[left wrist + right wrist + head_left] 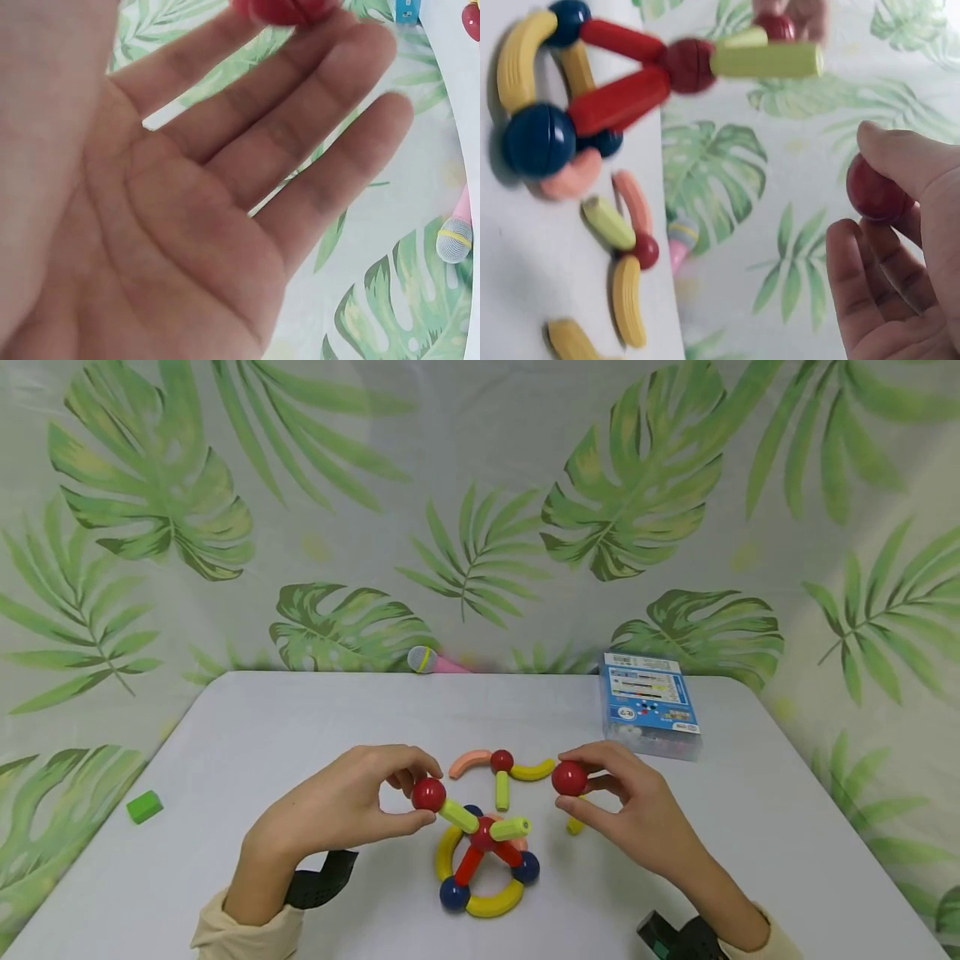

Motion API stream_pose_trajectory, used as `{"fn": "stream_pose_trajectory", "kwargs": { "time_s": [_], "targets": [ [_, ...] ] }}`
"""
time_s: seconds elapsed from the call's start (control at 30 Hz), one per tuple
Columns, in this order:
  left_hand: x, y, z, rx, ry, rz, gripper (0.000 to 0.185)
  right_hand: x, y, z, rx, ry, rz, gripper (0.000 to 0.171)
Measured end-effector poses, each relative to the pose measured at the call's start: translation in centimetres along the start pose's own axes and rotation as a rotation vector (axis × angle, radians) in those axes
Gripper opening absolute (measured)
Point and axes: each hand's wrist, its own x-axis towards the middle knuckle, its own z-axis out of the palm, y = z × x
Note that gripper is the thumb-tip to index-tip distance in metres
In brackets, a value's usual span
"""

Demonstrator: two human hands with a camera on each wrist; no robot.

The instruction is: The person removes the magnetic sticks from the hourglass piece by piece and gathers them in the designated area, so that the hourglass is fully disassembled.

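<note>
Red ball pinched in right hand grip; left hand pinches second red ball.

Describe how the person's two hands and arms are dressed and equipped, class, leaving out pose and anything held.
Both hands are bare, with no gloves or rings visible. The left hand emerges from a cream sleeve cuff, with a black wrist-worn device beneath it. The right hand has a matching cream cuff and a black device with a teal edge.
</note>
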Motion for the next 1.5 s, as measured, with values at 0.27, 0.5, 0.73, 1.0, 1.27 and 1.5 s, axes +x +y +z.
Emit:
{"fn": "stream_pose_trajectory", "kwargs": {
  "time_s": [0.27, 0.5, 0.73, 1.0, 1.27, 1.5],
  "targets": [
    [-0.3, -0.2, -0.1, -0.056, -0.059, -0.039, 0.037, 0.9, 4.7, -1.0, -0.102, 0.014, 0.159, 0.047],
    [-0.4, -0.6, -0.1, -0.073, -0.076, -0.043, 0.035, 0.4, 8.7, -0.7, -0.147, -0.008, 0.258, 0.043],
    [-0.3, -0.4, -0.3, -0.058, -0.035, -0.004, 0.032, 0.5, 10.5, -0.6, -0.223, -0.021, 0.281, 0.044],
    [-0.2, 0.0, -0.2, -0.059, -0.003, 0.026, 0.032, 0.4, 11.5, -0.4, -0.244, -0.019, 0.294, 0.043],
    [0.3, 0.3, 0.3, -0.086, -0.011, 0.06, 0.031, 0.3, 12.6, 0.6, -0.237, 0.015, 0.317, 0.041],
    [0.4, 0.3, 0.6, -0.09, -0.015, 0.06, 0.032, 0.3, 13.0, 1.4, -0.257, 0.025, 0.305, 0.046]
  ]
}}
